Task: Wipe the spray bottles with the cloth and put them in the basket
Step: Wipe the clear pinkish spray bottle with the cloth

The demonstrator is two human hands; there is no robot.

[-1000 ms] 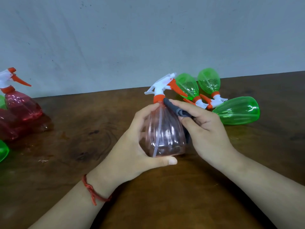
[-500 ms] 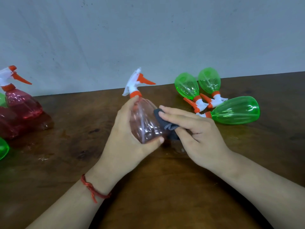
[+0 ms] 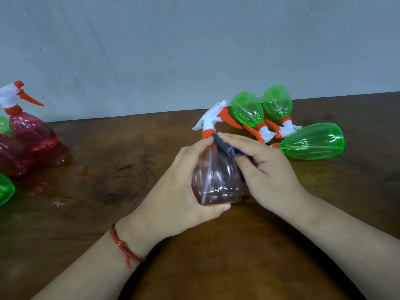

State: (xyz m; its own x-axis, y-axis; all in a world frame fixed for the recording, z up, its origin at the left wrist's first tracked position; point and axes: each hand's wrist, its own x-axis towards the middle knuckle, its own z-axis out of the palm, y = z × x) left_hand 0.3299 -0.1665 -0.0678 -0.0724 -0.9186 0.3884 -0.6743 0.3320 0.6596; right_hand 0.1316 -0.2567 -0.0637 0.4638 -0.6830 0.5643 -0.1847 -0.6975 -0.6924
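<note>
Clasping the pink spray bottle round its body, that's the left grip. The right grip pinches a grey cloth against its neck.

- grey cloth: mostly hidden under the fingers of the right hand; only a rolled strip shows.
- left hand: most of its fingers hidden behind the pink spray bottle.
- green spray bottle, 2 o'clock: spray head hidden behind the right hand; only the orange collar shows.
- red spray bottles, 9 o'clock: cut by the left edge, overlapping; count unclear.
- green bottles, 9 o'clock: slivers at the left edge.
- both forearms: cut by the bottom edge.
</note>
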